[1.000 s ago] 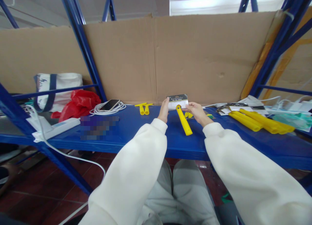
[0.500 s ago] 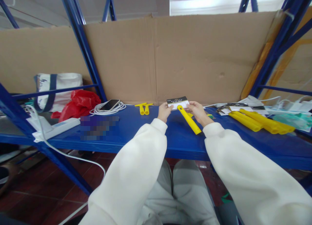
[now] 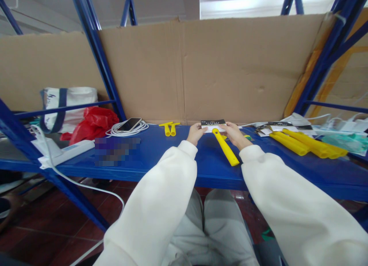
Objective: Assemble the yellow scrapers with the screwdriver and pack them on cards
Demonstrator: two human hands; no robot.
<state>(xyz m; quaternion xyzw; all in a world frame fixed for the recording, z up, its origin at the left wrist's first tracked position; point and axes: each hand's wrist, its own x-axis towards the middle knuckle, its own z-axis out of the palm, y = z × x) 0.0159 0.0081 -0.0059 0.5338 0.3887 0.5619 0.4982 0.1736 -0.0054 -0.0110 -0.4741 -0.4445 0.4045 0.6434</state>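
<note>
Between my two hands is a small black-and-white printed card [image 3: 213, 124], held by its two ends. My left hand [image 3: 196, 133] pinches the card's left end, and my right hand [image 3: 234, 134] pinches its right end. A yellow plastic handle [image 3: 225, 147] with a hole at its far tip extends from the card's near edge toward me, its open end over the shelf. How the handle is joined to the card, if at all, I cannot tell. Small yellow and green pieces show partly behind my right hand.
Two yellow T-shaped pieces [image 3: 170, 129] stand left of my hands. Several yellow handles [image 3: 309, 143] lie at the right beside more printed cards [image 3: 287, 127]. A phone [image 3: 130, 124] rests on coiled white cable; a power strip [image 3: 69, 152] and red bag [image 3: 93, 122] are further left. Cardboard [image 3: 230, 70] backs the blue shelf.
The card has tipped and shifted slightly right and down between my hands. The yellow handle has moved a little toward me with it.
</note>
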